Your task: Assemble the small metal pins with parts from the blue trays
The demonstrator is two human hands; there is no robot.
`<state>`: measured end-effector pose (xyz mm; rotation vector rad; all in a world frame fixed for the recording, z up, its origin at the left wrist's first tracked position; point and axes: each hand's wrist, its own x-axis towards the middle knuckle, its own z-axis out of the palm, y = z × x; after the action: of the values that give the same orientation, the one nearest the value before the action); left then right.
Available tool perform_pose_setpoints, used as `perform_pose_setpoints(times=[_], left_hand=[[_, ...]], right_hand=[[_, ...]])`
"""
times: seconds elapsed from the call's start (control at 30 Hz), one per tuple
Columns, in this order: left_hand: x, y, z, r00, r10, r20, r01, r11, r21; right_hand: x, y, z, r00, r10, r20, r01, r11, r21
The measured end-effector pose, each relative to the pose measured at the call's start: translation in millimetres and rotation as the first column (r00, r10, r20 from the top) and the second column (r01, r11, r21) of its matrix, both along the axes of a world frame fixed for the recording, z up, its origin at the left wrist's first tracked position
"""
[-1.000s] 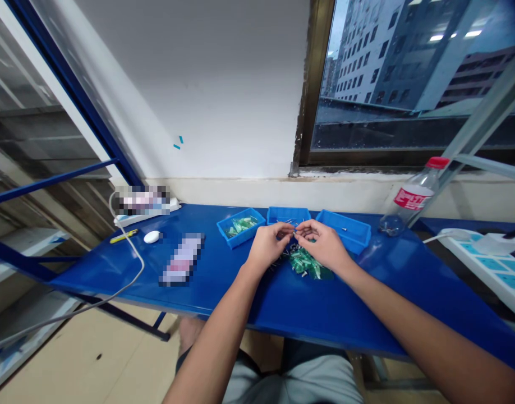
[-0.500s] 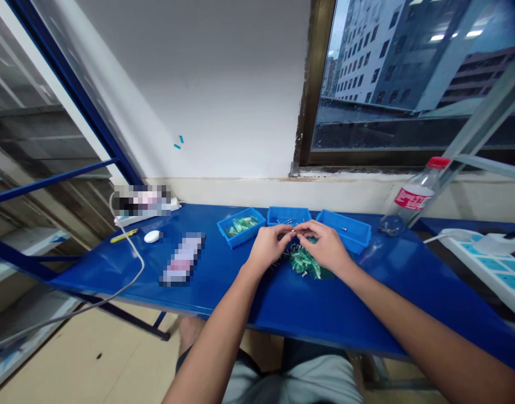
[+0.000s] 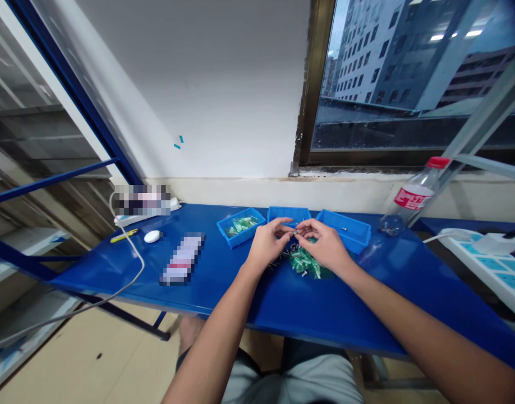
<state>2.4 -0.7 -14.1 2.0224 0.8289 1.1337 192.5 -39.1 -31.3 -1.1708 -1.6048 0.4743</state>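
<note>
My left hand (image 3: 266,244) and my right hand (image 3: 325,244) meet above the blue table (image 3: 224,286), fingertips pinched together on a tiny metal part (image 3: 295,230) between them. Just below my right hand lies a pile of small green parts (image 3: 304,262) with a few metal pins beside it. Three blue trays stand behind the hands: the left tray (image 3: 239,227) holds green parts, the middle tray (image 3: 288,214) holds small metal pieces, and the right tray (image 3: 345,229) is nearly bare.
A plastic bottle (image 3: 411,197) with a red cap leans at the back right. A white power strip (image 3: 493,264) lies at the right edge. At the left are a white cable (image 3: 133,252), a white oval object (image 3: 152,237), a yellow pen (image 3: 123,235) and blurred-out items.
My hands stayed together over the pile; the fingers shifted slightly, with the left fingers now raised a little around the small part.
</note>
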Motion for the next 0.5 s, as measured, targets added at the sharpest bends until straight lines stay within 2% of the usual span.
perform_pose_setpoints(times=[0.13,0.27,0.4,0.5], left_hand=[[-1.2,0.0,1.1,0.992,0.034,-0.118,-0.019,0.992,0.122],[-4.0,2.4,-2.1,0.951,0.122,-0.283,-0.050,0.967,0.250],[-5.8,5.1,-6.7,0.892,0.180,-0.414,-0.049,0.950,0.308],[-6.4,6.0,-8.5,0.859,0.202,-0.471,-0.047,0.946,0.321]], right_hand=[[4.2,-2.1,11.3,0.971,-0.092,0.223,0.047,0.979,0.198],[18.3,2.3,16.5,0.911,-0.232,0.340,0.135,0.949,0.285],[38.7,9.2,12.2,0.764,-0.432,0.478,0.288,0.893,0.347],[51.0,11.4,6.8,0.649,-0.482,0.588,0.361,0.876,0.321]])
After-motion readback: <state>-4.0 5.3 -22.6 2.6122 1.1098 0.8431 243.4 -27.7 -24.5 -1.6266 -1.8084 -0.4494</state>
